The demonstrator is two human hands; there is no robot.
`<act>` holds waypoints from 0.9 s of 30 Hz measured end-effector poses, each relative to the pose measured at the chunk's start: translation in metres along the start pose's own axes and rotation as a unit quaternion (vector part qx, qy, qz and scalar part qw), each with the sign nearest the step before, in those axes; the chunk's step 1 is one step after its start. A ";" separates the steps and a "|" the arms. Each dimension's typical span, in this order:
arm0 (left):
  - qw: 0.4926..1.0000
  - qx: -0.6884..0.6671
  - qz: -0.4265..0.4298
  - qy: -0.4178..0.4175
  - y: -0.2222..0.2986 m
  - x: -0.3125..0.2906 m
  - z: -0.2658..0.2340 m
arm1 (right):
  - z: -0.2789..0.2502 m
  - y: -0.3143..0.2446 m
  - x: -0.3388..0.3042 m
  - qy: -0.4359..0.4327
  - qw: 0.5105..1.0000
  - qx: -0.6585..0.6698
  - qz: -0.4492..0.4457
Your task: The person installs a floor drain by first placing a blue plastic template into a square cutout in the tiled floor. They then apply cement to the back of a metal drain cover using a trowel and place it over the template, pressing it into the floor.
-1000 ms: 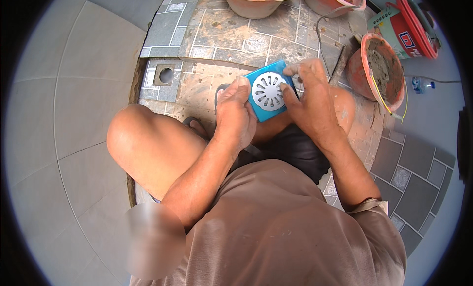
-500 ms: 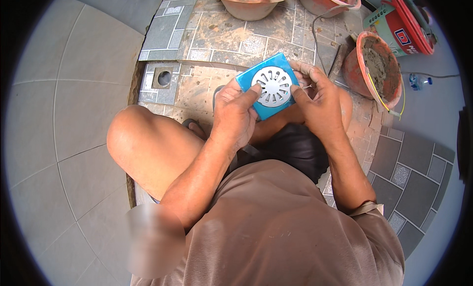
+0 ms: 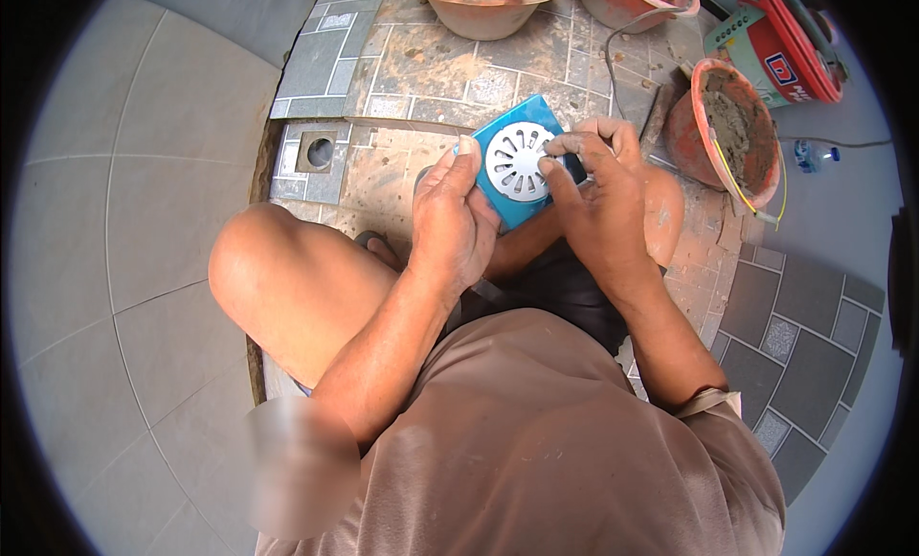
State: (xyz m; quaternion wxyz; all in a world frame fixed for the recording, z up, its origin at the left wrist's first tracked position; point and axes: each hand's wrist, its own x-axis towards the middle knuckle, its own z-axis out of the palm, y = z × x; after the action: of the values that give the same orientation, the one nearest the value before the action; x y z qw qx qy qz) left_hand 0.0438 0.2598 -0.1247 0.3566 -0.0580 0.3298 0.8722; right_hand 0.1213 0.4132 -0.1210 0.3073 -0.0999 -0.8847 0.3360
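A square floor drain cover [image 3: 517,214] has a blue face and a round silver grate [image 3: 517,163] with slots. It is held tilted above my lap. My left hand [image 3: 452,211] grips it along its left edge, thumb on the near face and fingers behind. At the right side of the grate, my right hand [image 3: 605,187] has thumb and forefinger bent together in a pinch, with the fingertips at the grate's rim. What lies between those fingertips is too small to make out. The cover's right corner is partly hidden behind this hand.
A square drain hole [image 3: 319,153] opens in the tiles ahead left. Mortar fills an orange bucket [image 3: 684,139] at the right, near a red-lidded paint pail [image 3: 756,53] and a plastic bottle [image 3: 814,156]. Two mortar basins, one a tan basin [image 3: 483,18], stand at the far edge.
My right hand has shifted its grip from the cover's right edge to a pinch at the grate's rim. The cover has turned slightly and moved a little left, staying in my left hand.
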 end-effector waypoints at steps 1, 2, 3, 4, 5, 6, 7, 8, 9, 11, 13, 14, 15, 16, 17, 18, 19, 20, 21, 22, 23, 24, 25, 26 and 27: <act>1.000 0.002 0.005 -0.004 -0.001 0.000 0.000 | 0.002 -0.003 0.001 0.007 1.000 -0.009 0.006; 1.000 0.005 0.006 -0.006 -0.001 0.000 0.000 | 0.004 -0.007 0.003 0.014 1.000 -0.018 0.012; 1.000 0.008 0.009 -0.008 -0.002 0.000 -0.001 | 0.007 -0.010 0.004 0.020 0.999 -0.026 0.018; 1.000 0.012 0.011 -0.009 -0.003 0.000 -0.002 | 0.009 -0.011 0.005 0.008 0.999 -0.016 0.032; 1.000 0.020 0.010 -0.008 -0.004 -0.001 -0.002 | 0.012 -0.010 0.007 -0.004 0.999 -0.006 0.046; 1.000 0.026 0.009 -0.007 -0.004 -0.002 -0.001 | 0.014 -0.010 0.010 -0.016 0.998 0.002 0.059; 0.999 0.033 0.009 -0.006 -0.004 -0.002 0.000 | 0.015 -0.010 0.012 -0.026 0.998 0.001 0.064; 1.000 0.024 0.006 -0.014 -0.006 -0.002 0.000 | 0.015 -0.011 0.014 -0.036 0.997 0.000 0.069; 1.000 0.015 0.005 -0.019 -0.007 -0.002 -0.001 | 0.016 -0.012 0.016 -0.046 0.996 0.000 0.074; 0.999 0.004 0.003 -0.032 -0.007 -0.002 -0.002 | 0.016 -0.016 0.018 -0.056 0.994 -0.010 0.090; 0.999 -0.003 0.001 -0.048 -0.006 0.000 -0.003 | 0.018 -0.015 0.018 -0.028 0.997 -0.012 0.069; 0.999 0.007 0.004 -0.040 -0.007 0.000 -0.003 | 0.019 -0.011 0.018 0.005 0.999 -0.009 0.040; 0.999 0.017 0.009 -0.032 -0.007 0.001 -0.004 | 0.020 -0.009 0.019 0.037 0.999 -0.005 0.010; 0.999 0.027 0.014 -0.023 -0.007 0.001 -0.004 | 0.016 -0.010 0.019 0.036 0.998 -0.013 0.044; 0.999 0.026 0.018 -0.020 -0.005 0.002 -0.004 | 0.010 -0.013 0.020 0.034 0.996 -0.021 0.078; 0.999 0.024 0.021 -0.018 -0.003 0.002 -0.001 | 0.005 -0.012 0.019 0.033 0.993 -0.031 0.111; 0.999 0.022 0.025 -0.016 -0.001 0.002 0.000 | 0.002 -0.005 0.018 0.000 0.983 0.054 0.174; 0.999 0.028 0.030 -0.013 -0.001 0.003 -0.001 | 0.001 0.006 0.017 -0.034 0.962 0.137 0.235; 0.999 0.034 0.033 -0.012 -0.002 0.004 -0.002 | -0.002 0.012 0.017 -0.066 0.928 0.218 0.294; 0.998 0.040 0.037 -0.011 -0.002 0.004 -0.002 | -0.006 0.014 0.017 -0.084 0.916 0.238 0.311; 0.998 0.045 0.045 -0.001 -0.003 0.004 0.000 | -0.009 0.015 0.017 -0.092 0.913 0.242 0.314; 0.997 0.050 0.052 0.010 -0.004 0.003 0.002 | -0.011 0.014 0.017 -0.100 0.910 0.248 0.318; 0.996 0.055 0.060 0.020 -0.005 0.003 0.004 | -0.012 0.014 0.017 -0.108 0.906 0.253 0.321; 0.996 0.063 0.058 0.018 -0.005 0.003 0.003 | -0.012 0.013 0.017 -0.116 0.905 0.256 0.319; 0.996 0.069 0.056 0.016 -0.005 0.004 0.001 | -0.012 0.012 0.018 -0.123 0.904 0.259 0.317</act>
State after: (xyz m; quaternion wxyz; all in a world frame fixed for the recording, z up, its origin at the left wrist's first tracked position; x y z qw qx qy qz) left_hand 0.0438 0.2656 -0.1279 0.3049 -0.0286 0.3979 0.8648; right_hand 0.1144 0.4352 -0.1133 0.0881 -0.2502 -0.7188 0.6426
